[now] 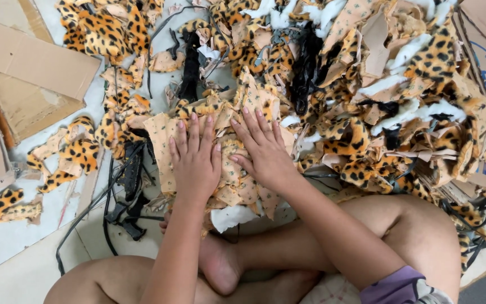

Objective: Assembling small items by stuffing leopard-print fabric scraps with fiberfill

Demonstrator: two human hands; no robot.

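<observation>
Both hands, left hand (193, 160) and right hand (264, 151), lie flat with open grip, holding nothing, on the near stack of tan dotted fabric cutouts (229, 169); press evenly, edges aligned.

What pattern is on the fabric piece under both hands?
Beige with small dark dots, on the fabric piece under the left hand and right hand; head view.

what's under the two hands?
Both the left hand and right hand press flat on a stack of tan fabric pieces. Anything deeper in the stack is covered.
</observation>
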